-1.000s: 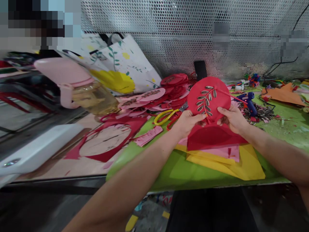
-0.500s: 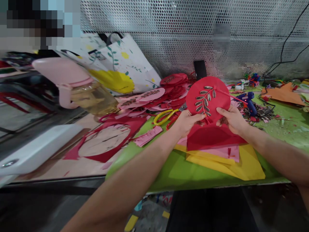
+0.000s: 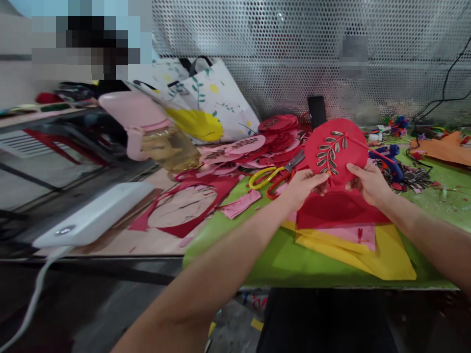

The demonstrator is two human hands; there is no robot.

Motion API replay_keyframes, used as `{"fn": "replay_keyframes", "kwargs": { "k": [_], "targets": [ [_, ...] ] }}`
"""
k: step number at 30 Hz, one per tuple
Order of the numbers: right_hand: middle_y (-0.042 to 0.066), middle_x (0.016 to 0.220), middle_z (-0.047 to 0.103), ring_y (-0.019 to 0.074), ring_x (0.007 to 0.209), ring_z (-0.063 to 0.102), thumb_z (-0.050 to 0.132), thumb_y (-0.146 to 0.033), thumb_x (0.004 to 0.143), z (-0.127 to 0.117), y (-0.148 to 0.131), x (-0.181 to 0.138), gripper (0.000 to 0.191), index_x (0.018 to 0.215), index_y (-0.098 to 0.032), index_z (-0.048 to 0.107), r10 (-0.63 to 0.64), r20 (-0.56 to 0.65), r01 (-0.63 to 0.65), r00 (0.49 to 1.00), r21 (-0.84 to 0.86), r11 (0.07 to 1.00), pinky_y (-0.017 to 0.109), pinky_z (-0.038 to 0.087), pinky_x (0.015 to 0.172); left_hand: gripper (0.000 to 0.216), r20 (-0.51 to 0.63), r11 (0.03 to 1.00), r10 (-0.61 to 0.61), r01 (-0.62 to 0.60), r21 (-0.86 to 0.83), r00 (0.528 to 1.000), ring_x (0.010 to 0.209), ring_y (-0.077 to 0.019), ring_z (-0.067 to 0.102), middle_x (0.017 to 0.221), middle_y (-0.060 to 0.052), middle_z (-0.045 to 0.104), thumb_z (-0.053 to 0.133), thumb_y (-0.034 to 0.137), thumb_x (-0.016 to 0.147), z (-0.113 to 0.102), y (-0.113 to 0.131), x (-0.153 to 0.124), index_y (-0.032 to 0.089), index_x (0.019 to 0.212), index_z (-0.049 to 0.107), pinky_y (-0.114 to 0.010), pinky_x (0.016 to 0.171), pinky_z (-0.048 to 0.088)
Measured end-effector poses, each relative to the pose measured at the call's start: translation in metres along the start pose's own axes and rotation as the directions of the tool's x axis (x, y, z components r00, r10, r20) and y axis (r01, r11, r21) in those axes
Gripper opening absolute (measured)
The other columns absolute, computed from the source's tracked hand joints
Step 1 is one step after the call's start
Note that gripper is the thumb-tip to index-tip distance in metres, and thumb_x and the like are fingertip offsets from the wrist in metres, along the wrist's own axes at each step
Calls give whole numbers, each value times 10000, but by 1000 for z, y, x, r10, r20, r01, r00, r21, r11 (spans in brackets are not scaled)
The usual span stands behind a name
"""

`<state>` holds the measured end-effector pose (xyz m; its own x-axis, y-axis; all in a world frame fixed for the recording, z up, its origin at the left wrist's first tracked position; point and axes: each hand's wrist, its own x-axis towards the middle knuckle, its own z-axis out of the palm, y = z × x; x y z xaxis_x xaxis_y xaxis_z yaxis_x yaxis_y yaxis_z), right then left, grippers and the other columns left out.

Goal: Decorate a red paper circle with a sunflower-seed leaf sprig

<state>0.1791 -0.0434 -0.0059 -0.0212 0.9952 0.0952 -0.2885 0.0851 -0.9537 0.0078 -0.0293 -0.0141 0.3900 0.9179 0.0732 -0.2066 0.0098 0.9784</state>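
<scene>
Between my two hands a red felt disc [image 3: 344,147] is held up and tilted toward me, with striped seeds fixed on it in a leaf-branch pattern. My left hand [image 3: 307,185] pinches its lower left edge, near the base of the branch. At the lower right edge my right hand [image 3: 368,181] grips it, thumb on the front. A thin red strip [image 3: 375,148] slants off the disc's upper right. Below lie a red sheet [image 3: 331,213] and yellow sheets [image 3: 390,250]. Scissors [image 3: 267,177] with yellow and red handles rest left of my left hand.
A blue glue gun [image 3: 393,159] stands by a pile of striped seeds [image 3: 410,174] on the right. Finished discs [image 3: 277,122] are heaped at the back. Leftward are a pink-lidded jug [image 3: 162,142], a patterned bag [image 3: 221,98], a cut-out red sheet [image 3: 224,189] and a white power strip [image 3: 99,213].
The view has swung left, so the things on the table appear farther right. Both hands keep their hold on the red felt disc, which looks much the same.
</scene>
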Motion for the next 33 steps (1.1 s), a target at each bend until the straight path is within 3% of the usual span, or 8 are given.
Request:
{"fn": "replay_keyframes", "kwargs": {
  "k": [20, 27, 33],
  "targets": [
    [-32, 538, 638, 95, 365, 513, 754, -322, 609, -5, 3, -11, 192, 658, -186, 628, 54, -37, -52, 998, 43, 998, 239, 460, 379, 347, -21, 997, -75, 75, -7, 997, 481, -102, 516, 533, 3, 576, 771, 419, 528, 10, -2, -7, 126, 623, 611, -245, 505, 420],
    [-22, 600, 650, 108, 425, 553, 762, -348, 598, -1, 1, -22, 221, 706, -187, 655, 153, 41, -154, 987, 40, 987, 248, 488, 411, 372, 12, 997, -79, 79, 22, 997, 488, -95, 481, 549, 14, 566, 755, 466, 544, 8, -7, -8, 137, 644, 613, -239, 509, 386],
    [2, 639, 664, 124, 481, 567, 749, -310, 628, -3, 4, -25, 195, 746, -187, 656, 201, 12, -202, 979, 12, 979, 250, 484, 421, 397, 38, 991, -125, 123, 43, 991, 492, -106, 485, 558, -2, 578, 744, 508, 556, 6, -8, -13, 141, 641, 619, -237, 490, 373]
  ]
}}
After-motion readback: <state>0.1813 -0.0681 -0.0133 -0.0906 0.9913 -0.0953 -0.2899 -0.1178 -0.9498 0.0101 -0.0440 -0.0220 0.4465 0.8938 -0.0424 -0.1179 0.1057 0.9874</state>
